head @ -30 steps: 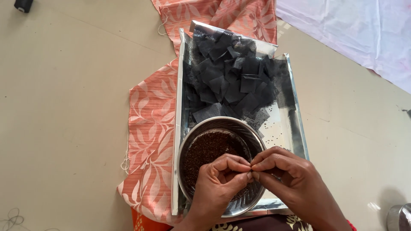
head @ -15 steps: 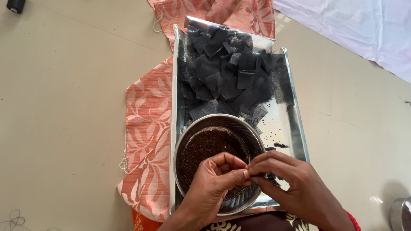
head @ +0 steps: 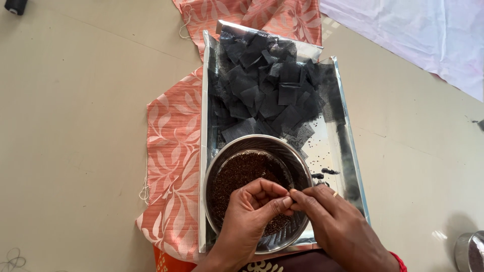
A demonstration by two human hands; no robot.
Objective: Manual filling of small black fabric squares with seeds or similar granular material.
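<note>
My left hand [head: 252,211] and my right hand [head: 333,224] meet fingertip to fingertip over a round steel bowl [head: 300,161] holding dark brown seeds [head: 237,174]. Both pinch something very small between them; I cannot make out what it is. The bowl sits at the near end of a shiny silver tray [head: 348,151]. A heap of small black mesh squares [head: 267,90] fills the tray's far half. A few loose seeds [head: 325,174] lie on the tray just right of the bowl.
An orange leaf-patterned cloth [head: 171,151] lies under the tray on a beige floor. A white cloth [head: 418,35] is at the far right. A steel container [head: 469,252] shows at the lower right edge, and a dark object [head: 17,6] at the top left corner.
The view has shifted slightly; the hands stay pinched together over the bowl, with only small finger movement.
</note>
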